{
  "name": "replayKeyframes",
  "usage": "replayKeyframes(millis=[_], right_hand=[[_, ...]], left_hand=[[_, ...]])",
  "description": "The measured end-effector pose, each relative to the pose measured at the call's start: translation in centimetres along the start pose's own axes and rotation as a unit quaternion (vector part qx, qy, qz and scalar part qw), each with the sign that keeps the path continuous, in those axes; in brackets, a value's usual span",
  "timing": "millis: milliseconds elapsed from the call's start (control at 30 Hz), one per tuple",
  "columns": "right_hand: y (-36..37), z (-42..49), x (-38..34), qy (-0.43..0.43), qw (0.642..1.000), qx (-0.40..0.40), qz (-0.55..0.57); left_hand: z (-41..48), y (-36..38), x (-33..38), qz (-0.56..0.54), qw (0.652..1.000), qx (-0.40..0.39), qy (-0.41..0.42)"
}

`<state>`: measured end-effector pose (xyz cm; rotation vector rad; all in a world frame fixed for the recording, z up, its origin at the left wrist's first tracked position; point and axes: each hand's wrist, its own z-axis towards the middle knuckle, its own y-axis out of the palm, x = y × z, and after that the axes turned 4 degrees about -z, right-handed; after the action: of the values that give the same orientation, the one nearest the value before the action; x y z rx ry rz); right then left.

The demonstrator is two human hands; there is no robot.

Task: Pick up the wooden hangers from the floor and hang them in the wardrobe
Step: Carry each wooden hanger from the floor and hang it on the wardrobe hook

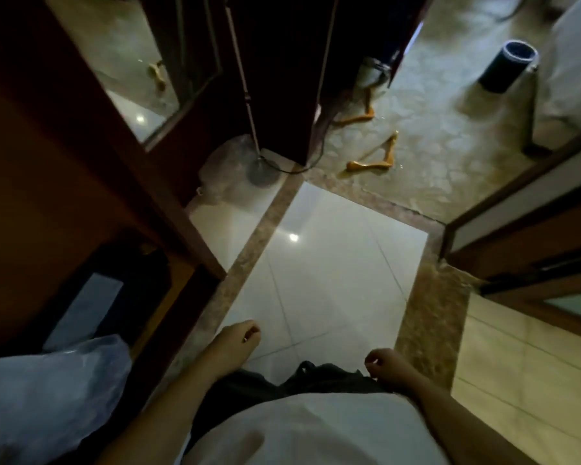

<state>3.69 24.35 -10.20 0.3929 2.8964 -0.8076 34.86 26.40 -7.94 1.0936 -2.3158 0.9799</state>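
Observation:
Two wooden hangers lie on the patterned floor far ahead. The nearer hanger lies flat just beyond the tile border. The farther hanger sits close to the dark wardrobe corner, partly hidden behind it. A mirror on the wardrobe door shows a hanger's reflection. My left hand hangs low beside my body with curled fingers and nothing in it. My right hand is also low, fingers curled, holding nothing. Both hands are far from the hangers.
A floor fan base with a cable stands by the wardrobe corner. A dark cylindrical bin sits at the back right beside a bed edge. A door frame runs along the right. A plastic bag bulges at the lower left.

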Motion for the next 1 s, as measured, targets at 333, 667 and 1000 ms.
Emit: replayKeyframes(millis=[333, 667, 1000], right_hand=[[-1.2, -1.2, 11.8, 0.071, 0.986, 0.043, 0.144], [-8.0, 3.3, 12.7, 0.111, 0.951, 0.069, 0.28], [-29.1, 12.4, 10.1, 0.076, 0.904, 0.192, 0.374]], left_hand=[[7.2, 7.5, 6.5, 0.101, 0.989, -0.099, -0.039], [16.7, 6.1, 14.5, 0.176, 0.971, -0.16, 0.016], [33.0, -2.1, 27.9, 0.257, 0.951, -0.172, 0.031]])
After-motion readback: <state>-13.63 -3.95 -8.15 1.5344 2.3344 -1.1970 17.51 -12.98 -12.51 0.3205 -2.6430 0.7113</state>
